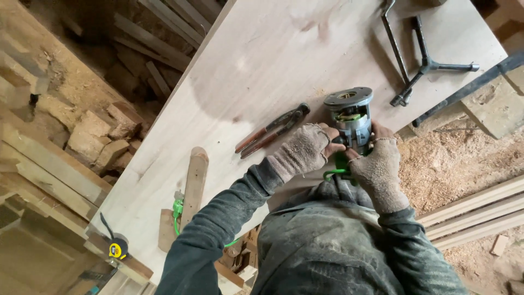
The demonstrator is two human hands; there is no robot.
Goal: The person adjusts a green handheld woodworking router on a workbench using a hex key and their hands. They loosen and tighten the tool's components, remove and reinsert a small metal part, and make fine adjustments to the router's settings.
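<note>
Gripping the router (349, 123) from both sides, the gloved left hand (303, 150) and right hand (379, 169) clench its grey body, base plate facing away, over the board (262, 60). Pliers (273, 130) lie just left of the router; beyond it, right, rests a metal wrench (431, 65).
</note>
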